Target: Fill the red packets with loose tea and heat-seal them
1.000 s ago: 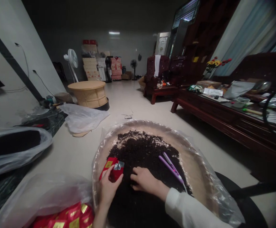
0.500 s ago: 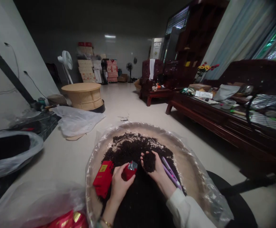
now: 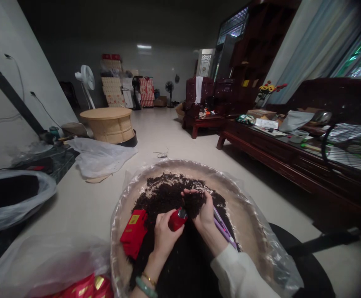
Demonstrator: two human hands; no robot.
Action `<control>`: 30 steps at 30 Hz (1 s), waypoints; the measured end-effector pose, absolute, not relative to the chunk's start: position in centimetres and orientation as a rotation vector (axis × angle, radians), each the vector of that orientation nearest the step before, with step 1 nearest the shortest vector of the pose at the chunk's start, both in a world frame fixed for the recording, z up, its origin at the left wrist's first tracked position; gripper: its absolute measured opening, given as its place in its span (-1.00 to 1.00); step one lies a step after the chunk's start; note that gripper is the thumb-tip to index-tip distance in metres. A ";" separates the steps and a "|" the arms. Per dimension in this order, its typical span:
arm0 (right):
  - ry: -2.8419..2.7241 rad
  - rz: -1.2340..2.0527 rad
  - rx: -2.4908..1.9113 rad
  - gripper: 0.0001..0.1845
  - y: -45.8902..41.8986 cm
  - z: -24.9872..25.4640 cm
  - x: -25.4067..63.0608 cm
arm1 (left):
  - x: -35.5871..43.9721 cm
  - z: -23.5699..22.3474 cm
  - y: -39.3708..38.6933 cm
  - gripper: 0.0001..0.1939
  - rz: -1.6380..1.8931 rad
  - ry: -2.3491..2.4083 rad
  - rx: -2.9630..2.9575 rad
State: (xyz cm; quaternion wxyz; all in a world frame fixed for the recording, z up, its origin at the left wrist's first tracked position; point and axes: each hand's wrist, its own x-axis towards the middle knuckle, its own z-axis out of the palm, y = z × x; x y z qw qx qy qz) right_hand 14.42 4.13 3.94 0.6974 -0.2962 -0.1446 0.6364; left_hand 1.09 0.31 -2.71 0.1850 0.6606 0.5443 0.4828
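In the head view, the left hand [image 3: 167,232] has its grip closed around a small red packet with a silvery, open-looking mouth [image 3: 178,219]. The right hand [image 3: 202,211] is cupped palm up, its grip cradling a clump of dark, crumbly loose leaves [image 3: 194,203]. Since the frame half a second ago, the red packet has tipped toward the right hand, and its mouth now sits right beside the clump; the right hand has moved slightly up and inward.

The packet looks smooth and rounded, held tilted above the middle of a large round tan tray lined with clear plastic [image 3: 254,225]. A dark heap of the same leaves [image 3: 164,192] spreads from the tray's far edge toward its near edge. A stack of flat red packets with a yellow label [image 3: 133,232] lies by the tray's left edge, and a slim purple hand tool [image 3: 225,232] lies toward its right edge, partly behind the right hand.
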 end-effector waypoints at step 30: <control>-2.074 0.319 -1.150 -0.82 -1.1 4.7 14.9 | 0.5 -3.9 -0.3 -0.47 1.537 1.565 1.695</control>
